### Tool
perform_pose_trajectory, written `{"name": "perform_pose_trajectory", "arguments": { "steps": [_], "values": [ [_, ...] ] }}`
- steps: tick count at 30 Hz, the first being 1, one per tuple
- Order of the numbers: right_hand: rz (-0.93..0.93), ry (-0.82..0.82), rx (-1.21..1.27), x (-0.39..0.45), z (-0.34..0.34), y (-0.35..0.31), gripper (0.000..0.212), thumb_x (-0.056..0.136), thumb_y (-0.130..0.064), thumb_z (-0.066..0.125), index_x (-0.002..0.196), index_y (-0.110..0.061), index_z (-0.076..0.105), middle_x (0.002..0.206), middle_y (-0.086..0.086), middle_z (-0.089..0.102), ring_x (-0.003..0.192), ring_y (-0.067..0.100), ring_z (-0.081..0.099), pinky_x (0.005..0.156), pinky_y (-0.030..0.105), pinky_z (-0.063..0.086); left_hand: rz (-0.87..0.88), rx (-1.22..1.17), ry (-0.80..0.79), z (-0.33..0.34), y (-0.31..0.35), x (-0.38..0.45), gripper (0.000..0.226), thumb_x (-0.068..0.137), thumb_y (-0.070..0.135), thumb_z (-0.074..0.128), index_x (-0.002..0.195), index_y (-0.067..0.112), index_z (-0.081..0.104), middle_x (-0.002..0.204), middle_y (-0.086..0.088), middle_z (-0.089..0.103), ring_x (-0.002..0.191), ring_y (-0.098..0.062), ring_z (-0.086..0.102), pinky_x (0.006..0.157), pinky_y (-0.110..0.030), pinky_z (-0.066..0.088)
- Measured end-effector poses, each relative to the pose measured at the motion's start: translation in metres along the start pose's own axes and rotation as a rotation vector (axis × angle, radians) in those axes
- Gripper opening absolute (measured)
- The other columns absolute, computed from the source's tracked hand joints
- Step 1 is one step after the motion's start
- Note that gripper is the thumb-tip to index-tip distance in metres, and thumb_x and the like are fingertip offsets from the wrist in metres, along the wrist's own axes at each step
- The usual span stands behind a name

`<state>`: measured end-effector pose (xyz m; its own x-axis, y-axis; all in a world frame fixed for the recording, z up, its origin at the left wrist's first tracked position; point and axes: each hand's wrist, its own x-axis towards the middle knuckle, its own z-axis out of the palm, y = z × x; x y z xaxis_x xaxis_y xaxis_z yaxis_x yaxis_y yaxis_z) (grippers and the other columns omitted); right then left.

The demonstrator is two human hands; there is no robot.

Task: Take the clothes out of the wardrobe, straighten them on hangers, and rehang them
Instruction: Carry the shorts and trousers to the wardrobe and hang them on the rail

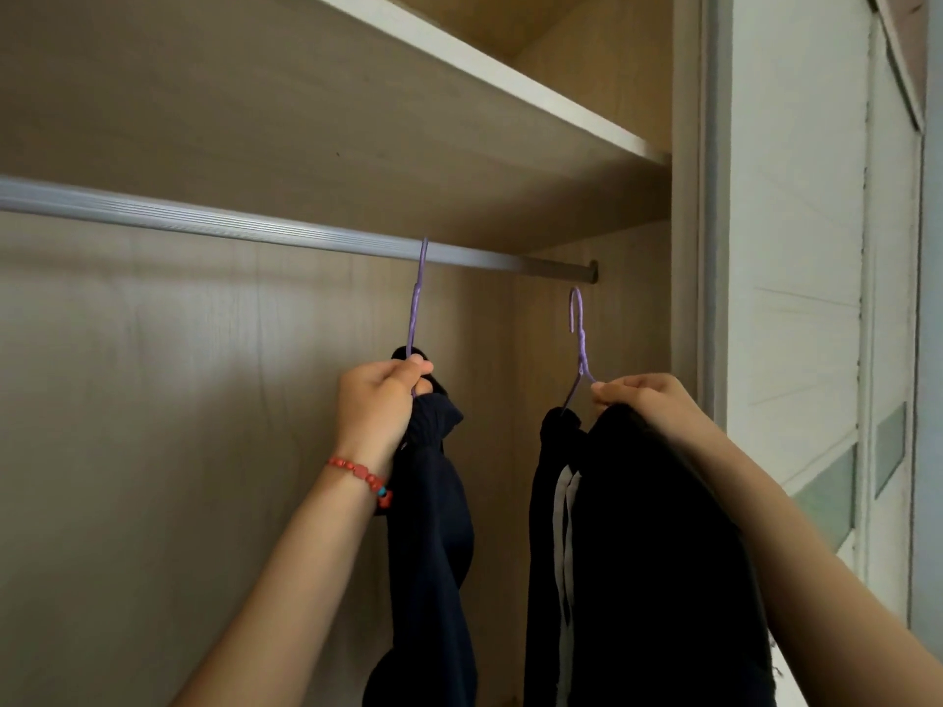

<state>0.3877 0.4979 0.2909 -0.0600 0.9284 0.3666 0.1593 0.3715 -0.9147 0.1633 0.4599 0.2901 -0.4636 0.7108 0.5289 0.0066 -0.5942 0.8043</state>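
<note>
Here, the head camera looks up into an open wardrobe with pale wood-grain walls, a shelf (pixel 510 79) above and a silver rail (pixel 255 227) running from the left edge to a bracket at the far right. Two bare arms reach up from below. The left hand (pixel 380 405), with a red bead bracelet (pixel 360 474) at the wrist, is closed in a fist around the neck of a purple wire hanger (pixel 417 298) whose hook is over the rail; a dark navy garment (pixel 433 528) hangs bunched and crooked beneath that fist. The right hand (pixel 645 403) is closed in a pinch on the shoulder of a second purple hanger (pixel 579 334), gathering dark cloth with it; this hook sits just below the rail's right end and is clear of it. From it hangs a black garment with a white stripe (pixel 638 553), near the wardrobe's right wall and beside a white sliding door (pixel 801 247). Judging from the look of them, both garments are soft, limp and fairly light, so they would slide and sag on thin, smooth, slightly bendy wire. The safest hold seems to be the hanger neck just under the hook, with the cloth pinned by a finger.
</note>
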Motion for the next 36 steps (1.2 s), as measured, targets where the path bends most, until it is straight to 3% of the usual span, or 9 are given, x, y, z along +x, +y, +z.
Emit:
{"name": "perform_pose_trajectory", "arguments": {
  "steps": [7,10,13,17,20,23,30,33,36],
  "values": [
    [0.026,0.019,0.028,0.063,0.005,-0.014,0.016,0.085,-0.019,0.062,0.085,-0.003,0.064,0.081,0.007,0.061,0.074,0.016,0.058,0.062,0.024,0.044,0.088,0.034,0.028,0.022,-0.001,0.054,0.021,0.086,0.005,0.057,0.066,0.003,0.064,0.045,-0.001,0.051,0.030,-0.001,0.042,0.037,-0.010,0.036],
    [0.025,0.027,0.029,0.090,0.009,-0.020,0.026,0.085,-0.021,0.063,0.100,0.000,0.063,0.082,0.005,0.059,0.072,0.013,0.056,0.055,0.022,0.042,0.100,0.067,0.064,0.033,-0.004,0.079,0.017,0.086,0.007,0.057,0.072,0.005,0.067,0.047,0.001,0.055,0.032,0.000,0.046,0.039,-0.011,0.039],
    [-0.023,0.020,0.057,0.115,0.016,-0.027,0.015,0.087,-0.020,0.061,0.086,-0.005,0.060,0.082,0.002,0.055,0.068,0.010,0.052,0.051,0.017,0.041,0.103,0.089,0.101,0.044,-0.010,0.101,0.016,0.085,0.008,0.058,0.073,0.004,0.068,0.036,0.008,0.054,0.031,0.000,0.047,0.040,-0.011,0.039],
    [-0.075,0.019,0.144,0.156,0.026,-0.030,0.025,0.085,-0.019,0.064,0.101,0.000,0.062,0.079,0.004,0.059,0.071,0.014,0.058,0.054,0.022,0.042,0.098,0.098,0.145,0.057,-0.019,0.122,0.017,0.087,0.010,0.056,0.085,0.000,0.069,0.060,-0.004,0.057,0.047,-0.010,0.054,0.050,-0.018,0.045],
    [-0.073,0.011,0.180,0.179,0.036,-0.030,0.014,0.084,-0.017,0.066,0.082,-0.003,0.063,0.073,0.006,0.060,0.064,0.015,0.057,0.056,0.024,0.045,0.074,0.090,0.178,0.060,-0.026,0.135,0.019,0.088,0.011,0.056,0.075,0.003,0.068,0.065,-0.005,0.059,0.060,-0.018,0.055,0.059,-0.023,0.047],
    [-0.056,0.005,0.221,0.205,0.044,-0.026,0.016,0.083,-0.015,0.067,0.073,-0.008,0.057,0.069,0.006,0.058,0.060,0.014,0.055,0.048,0.020,0.046,0.071,0.101,0.200,0.066,-0.035,0.141,0.021,0.087,0.010,0.056,0.068,0.006,0.066,0.063,-0.005,0.059,0.056,-0.017,0.055,0.049,-0.017,0.047],
    [-0.026,-0.010,0.181,0.244,0.057,-0.023,0.021,0.084,-0.020,0.066,0.073,-0.008,0.053,0.069,0.004,0.054,0.060,0.015,0.052,0.035,0.015,0.041,0.063,0.085,0.172,0.077,-0.042,0.149,0.020,0.088,0.010,0.056,0.071,0.006,0.066,0.062,-0.006,0.057,0.051,-0.015,0.052,0.050,-0.018,0.045],
    [-0.042,-0.044,0.155,0.250,0.060,-0.013,0.015,0.084,-0.016,0.065,0.087,-0.002,0.060,0.066,0.005,0.058,0.058,0.015,0.052,0.041,0.017,0.042,0.046,0.065,0.166,0.084,-0.046,0.152,0.019,0.087,0.010,0.057,0.075,0.002,0.067,0.059,-0.006,0.056,0.038,-0.008,0.052,0.044,-0.014,0.044],
    [-0.052,-0.060,0.114,0.252,0.060,-0.002,0.015,0.087,-0.012,0.061,0.081,0.002,0.062,0.067,0.008,0.062,0.061,0.018,0.053,0.052,0.023,0.045,0.040,0.036,0.176,0.092,-0.051,0.152,0.024,0.088,0.009,0.056,0.065,0.007,0.065,0.057,-0.006,0.055,0.033,-0.005,0.051,0.040,-0.011,0.043]
  ]
}}
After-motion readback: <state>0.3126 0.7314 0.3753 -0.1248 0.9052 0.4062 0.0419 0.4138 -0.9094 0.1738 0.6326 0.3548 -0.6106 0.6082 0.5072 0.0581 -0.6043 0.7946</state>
